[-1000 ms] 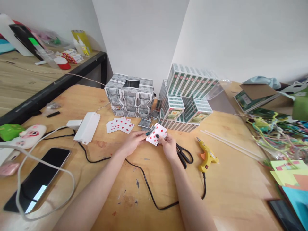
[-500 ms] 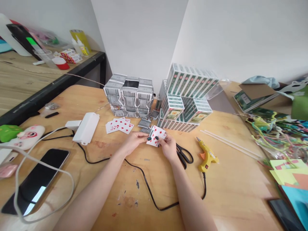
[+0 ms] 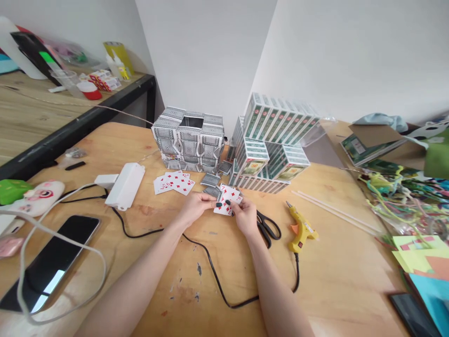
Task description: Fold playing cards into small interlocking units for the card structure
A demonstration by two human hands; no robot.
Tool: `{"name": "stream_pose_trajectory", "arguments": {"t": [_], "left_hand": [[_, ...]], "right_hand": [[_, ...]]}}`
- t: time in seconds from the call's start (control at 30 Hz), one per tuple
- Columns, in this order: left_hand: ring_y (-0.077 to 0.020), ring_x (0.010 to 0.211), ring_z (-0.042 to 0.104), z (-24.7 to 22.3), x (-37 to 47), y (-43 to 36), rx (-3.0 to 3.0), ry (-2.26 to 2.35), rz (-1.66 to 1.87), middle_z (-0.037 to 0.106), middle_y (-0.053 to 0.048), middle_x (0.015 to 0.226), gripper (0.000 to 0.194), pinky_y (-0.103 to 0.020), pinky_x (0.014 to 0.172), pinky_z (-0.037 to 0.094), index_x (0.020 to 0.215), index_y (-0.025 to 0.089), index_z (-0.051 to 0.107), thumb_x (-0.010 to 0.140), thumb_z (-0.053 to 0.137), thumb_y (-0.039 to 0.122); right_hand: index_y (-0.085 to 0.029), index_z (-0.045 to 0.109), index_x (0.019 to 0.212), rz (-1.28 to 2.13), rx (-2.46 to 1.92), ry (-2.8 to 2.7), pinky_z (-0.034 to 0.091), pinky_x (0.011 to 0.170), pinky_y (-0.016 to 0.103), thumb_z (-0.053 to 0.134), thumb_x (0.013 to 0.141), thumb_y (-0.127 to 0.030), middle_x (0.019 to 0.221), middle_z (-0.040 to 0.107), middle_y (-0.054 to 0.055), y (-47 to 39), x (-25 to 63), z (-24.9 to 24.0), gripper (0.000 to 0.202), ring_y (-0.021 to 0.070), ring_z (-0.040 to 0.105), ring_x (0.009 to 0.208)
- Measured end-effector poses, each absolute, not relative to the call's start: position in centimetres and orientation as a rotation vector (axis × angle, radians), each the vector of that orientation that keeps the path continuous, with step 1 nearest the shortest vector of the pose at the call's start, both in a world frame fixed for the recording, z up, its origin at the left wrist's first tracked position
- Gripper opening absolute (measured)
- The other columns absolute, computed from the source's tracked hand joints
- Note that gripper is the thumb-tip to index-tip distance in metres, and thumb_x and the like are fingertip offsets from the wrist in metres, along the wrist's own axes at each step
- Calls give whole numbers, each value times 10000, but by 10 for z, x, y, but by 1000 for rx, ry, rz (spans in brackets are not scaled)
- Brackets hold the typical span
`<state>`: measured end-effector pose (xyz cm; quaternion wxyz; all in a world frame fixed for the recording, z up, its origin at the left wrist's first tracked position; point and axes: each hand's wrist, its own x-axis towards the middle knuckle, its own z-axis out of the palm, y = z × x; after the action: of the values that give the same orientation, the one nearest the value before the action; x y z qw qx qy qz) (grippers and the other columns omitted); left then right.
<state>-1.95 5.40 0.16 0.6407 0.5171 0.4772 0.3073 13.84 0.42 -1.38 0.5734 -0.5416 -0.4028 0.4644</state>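
Between my two hands is a small fan of red diamond playing cards [image 3: 229, 193], faces up. My left hand [image 3: 199, 206] pinches their left edge, and my right hand [image 3: 244, 216] grips them on the right with the thumb on top. Just behind lie grey-backed cards [image 3: 211, 179] on the table. More diamond cards [image 3: 174, 181] are spread face up to the left. Further back stands a box-like structure built of folded cards [image 3: 189, 140], with an opening in its top. Black-handled scissors [image 3: 269, 228] rest beside my right wrist, partly hidden by it.
Stacked card boxes [image 3: 268, 145] rise at the back right. A yellow glue gun [image 3: 300, 229] lies right of the scissors, its black cord running under my forearms. Two clear sticks [image 3: 333, 211], a white power adapter [image 3: 126, 186], and a phone [image 3: 52, 262] are also on the table [image 3: 336, 271].
The cards have shifted slightly in my fingers, and both hands keep hold of them. The view has tilted a little; everything else stays put.
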Motion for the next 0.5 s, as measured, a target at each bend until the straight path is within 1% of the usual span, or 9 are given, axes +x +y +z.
{"name": "stream_pose_trajectory", "arguments": {"t": [0.17, 0.33, 0.43, 0.5], "left_hand": [[-127, 600, 538, 7, -14, 51, 1173, 1154, 738, 649, -10, 616, 192, -247, 633, 392, 609, 138, 683, 546, 721, 315], [-101, 541, 483, 9, -9, 47, 1212, 1206, 782, 593, 11, 556, 222, -229, 560, 350, 559, 131, 636, 550, 718, 337], [-101, 552, 487, 8, -11, 47, 1225, 1134, 790, 591, 14, 568, 224, -223, 555, 353, 586, 136, 636, 561, 719, 342], [-114, 596, 519, 8, -15, 49, 1195, 1027, 748, 625, 1, 619, 222, -230, 592, 384, 636, 140, 659, 563, 728, 338]], "right_hand": [[-160, 569, 719, 1056, -1302, -969, 376, 435, 228, 647, 667, -363, 592, 594, -3, 3, 138, -14, 224, 113, 476, 476], [-156, 579, 728, 1089, -1301, -943, 364, 433, 229, 651, 666, -368, 582, 588, -5, 4, 137, -13, 232, 108, 461, 463], [-158, 583, 738, 1100, -1306, -917, 369, 450, 229, 656, 661, -370, 592, 593, -8, 5, 139, -12, 237, 107, 463, 473], [-162, 575, 725, 1152, -1289, -905, 361, 448, 224, 659, 659, -372, 580, 582, -16, 5, 140, -12, 236, 100, 454, 467]]}}
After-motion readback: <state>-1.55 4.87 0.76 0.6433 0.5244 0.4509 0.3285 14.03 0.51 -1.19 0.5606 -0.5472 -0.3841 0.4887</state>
